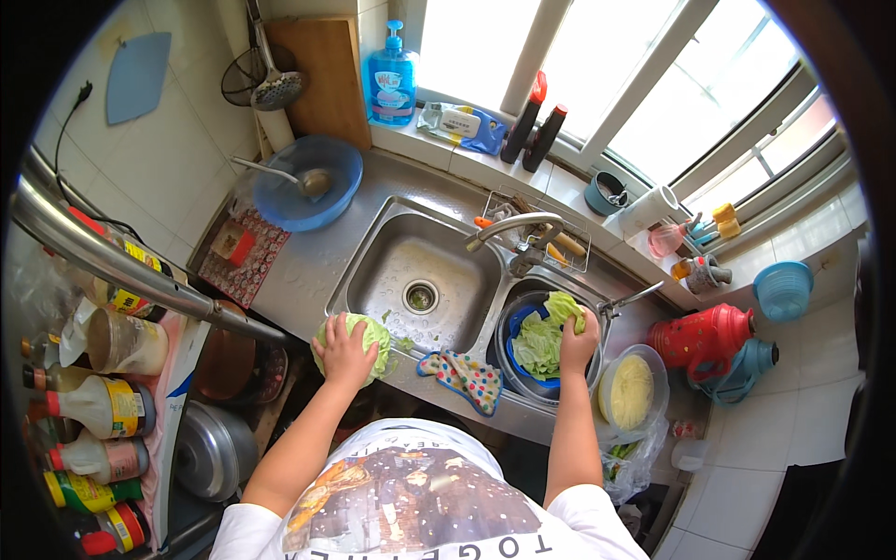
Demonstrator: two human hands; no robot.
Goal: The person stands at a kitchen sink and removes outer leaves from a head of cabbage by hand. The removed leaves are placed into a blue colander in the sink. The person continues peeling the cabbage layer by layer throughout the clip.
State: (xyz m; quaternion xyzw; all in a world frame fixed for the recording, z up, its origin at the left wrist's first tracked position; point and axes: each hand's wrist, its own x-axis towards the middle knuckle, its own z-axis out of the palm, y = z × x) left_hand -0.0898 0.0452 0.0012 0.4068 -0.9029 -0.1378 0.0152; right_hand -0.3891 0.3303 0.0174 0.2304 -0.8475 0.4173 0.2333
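My left hand [347, 348] rests over a pale green head of cabbage [379, 341] on the counter at the sink's front edge, its fingers spread across the top. A torn cabbage leaf [562, 309] is pinched in my right hand [580, 341], above the smaller right-hand sink bowl. Below it, more torn leaves [535, 346] lie in a blue basin [514, 323] set inside that bowl. Small green scraps [404, 344] cling to the front of the larger steel sink bowl [448, 269], which is wet and has a drain [421, 297] in its floor.
Between the bowls rises a curved faucet [521, 222]. A dotted cloth [465, 378] drapes over the front edge. To the right stand a clear tub with pale yellow contents [628, 392] and a red thermos [700, 338]. A blue plastic basin [343, 189] holding a ladle [313, 183] sits back left.
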